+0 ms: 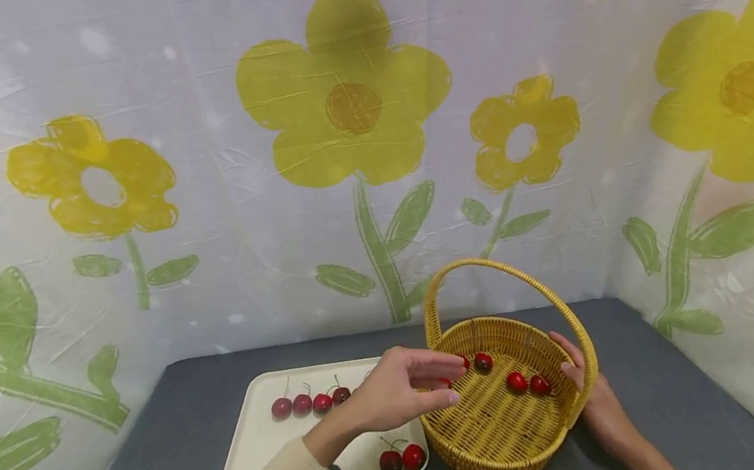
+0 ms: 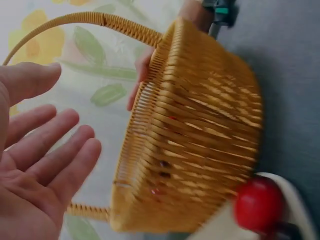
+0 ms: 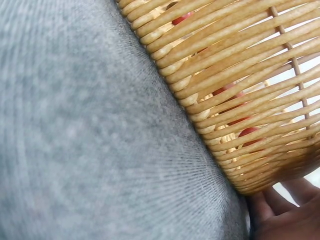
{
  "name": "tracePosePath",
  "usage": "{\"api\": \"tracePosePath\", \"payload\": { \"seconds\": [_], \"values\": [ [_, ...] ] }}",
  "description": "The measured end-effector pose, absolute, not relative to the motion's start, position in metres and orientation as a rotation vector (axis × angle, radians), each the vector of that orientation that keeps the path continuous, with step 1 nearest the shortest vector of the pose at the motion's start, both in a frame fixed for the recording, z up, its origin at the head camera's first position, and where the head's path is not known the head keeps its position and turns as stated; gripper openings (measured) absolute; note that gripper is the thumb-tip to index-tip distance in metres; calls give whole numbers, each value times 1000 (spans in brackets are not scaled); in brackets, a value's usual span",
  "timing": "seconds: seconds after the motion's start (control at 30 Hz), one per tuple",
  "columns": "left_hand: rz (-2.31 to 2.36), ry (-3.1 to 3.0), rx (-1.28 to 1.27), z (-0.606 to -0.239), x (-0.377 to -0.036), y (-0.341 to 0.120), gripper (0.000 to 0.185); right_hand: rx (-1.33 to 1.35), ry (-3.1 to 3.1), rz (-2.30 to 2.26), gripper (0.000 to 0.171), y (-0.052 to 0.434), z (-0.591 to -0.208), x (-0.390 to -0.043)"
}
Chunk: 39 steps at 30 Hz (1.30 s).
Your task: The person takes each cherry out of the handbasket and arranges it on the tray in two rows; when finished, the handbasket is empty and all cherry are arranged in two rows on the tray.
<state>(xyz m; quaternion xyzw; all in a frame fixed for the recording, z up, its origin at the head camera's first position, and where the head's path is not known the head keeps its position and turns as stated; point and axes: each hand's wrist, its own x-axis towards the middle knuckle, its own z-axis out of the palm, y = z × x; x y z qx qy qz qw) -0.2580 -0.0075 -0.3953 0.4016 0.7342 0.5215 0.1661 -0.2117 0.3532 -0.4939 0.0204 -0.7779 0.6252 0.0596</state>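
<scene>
A yellow wicker basket (image 1: 506,445) with an arched handle (image 1: 492,264) stands on the grey table and holds several red cherries (image 1: 516,382). My left hand (image 1: 451,381) hovers over the basket's left rim with relaxed fingers. The left wrist view shows this left hand (image 2: 40,150) spread open with a bare palm, beside the basket (image 2: 200,150). My right hand (image 1: 577,371) grips the basket's right rim, fingers hooked over the edge. In the right wrist view the fingers (image 3: 285,215) lie against the basket's wall (image 3: 240,90).
Left of the basket lies a white tray (image 1: 254,443) with a row of stemmed cherries (image 1: 302,404) at its back and two more (image 1: 402,459) at its front right corner. A flower-printed sheet hangs around the grey table (image 1: 163,445).
</scene>
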Motion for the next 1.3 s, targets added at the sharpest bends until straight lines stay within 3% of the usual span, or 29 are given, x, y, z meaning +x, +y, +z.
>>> {"api": "tracePosePath", "payload": {
  "seconds": [0.37, 0.77, 1.13, 1.3],
  "values": [
    [929, 2303, 1252, -367, -290, 72, 50, 80, -2344, 1877, 57, 353, -495, -212],
    [423, 2436, 1591, -383, -306, 132, 41, 124, -2352, 1871, 56, 356, -497, -211],
    [501, 2537, 1291, -411, -308, 146, 34, 142, -2313, 1909, 57, 353, -495, -213],
    [480, 2526, 1303, -419, -313, 146, 24, 126, -2319, 1889, 56, 355, -496, -214]
  ]
}}
